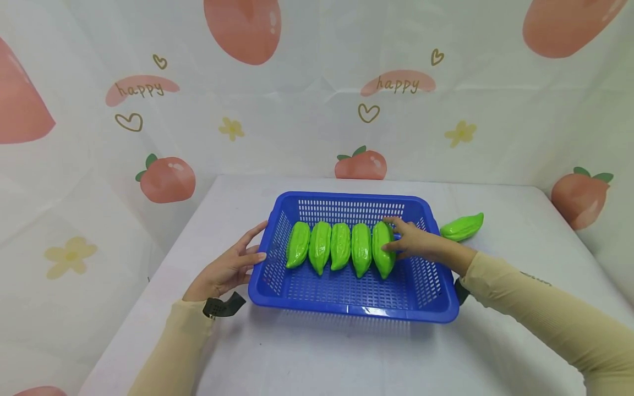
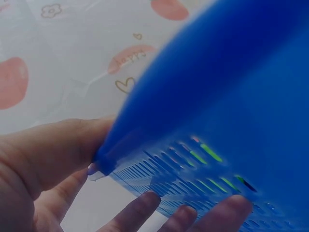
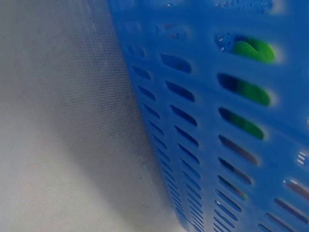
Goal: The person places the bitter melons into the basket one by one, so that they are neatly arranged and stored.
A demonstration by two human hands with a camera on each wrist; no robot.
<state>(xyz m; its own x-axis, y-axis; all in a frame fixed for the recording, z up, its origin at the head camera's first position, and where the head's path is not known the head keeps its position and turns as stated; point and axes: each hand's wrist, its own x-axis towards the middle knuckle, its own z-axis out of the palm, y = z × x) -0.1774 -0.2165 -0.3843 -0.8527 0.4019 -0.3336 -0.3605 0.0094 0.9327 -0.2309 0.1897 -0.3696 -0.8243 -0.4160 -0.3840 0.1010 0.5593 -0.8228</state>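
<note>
Blue basket (image 1: 346,308) on worktop (image 1: 317,357), left hand (image 1: 229,269) flat against its left wall, fingers straight.
Right hand (image 1: 413,241) inside basket, grip curled round rightmost green gourd (image 1: 383,247); looks light, rigid, glossy-slick plastic, best pinched mid-body across the ridges.

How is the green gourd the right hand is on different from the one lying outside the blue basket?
The gourd under the right hand lies inside the blue basket, last in a row of five; the other gourd lies alone on the white table past the basket's right rim. The first points toward the person, the outside one lies aslant. The first is touched by fingers; the other is untouched. Both are glossy, bright green and ridged.
</note>
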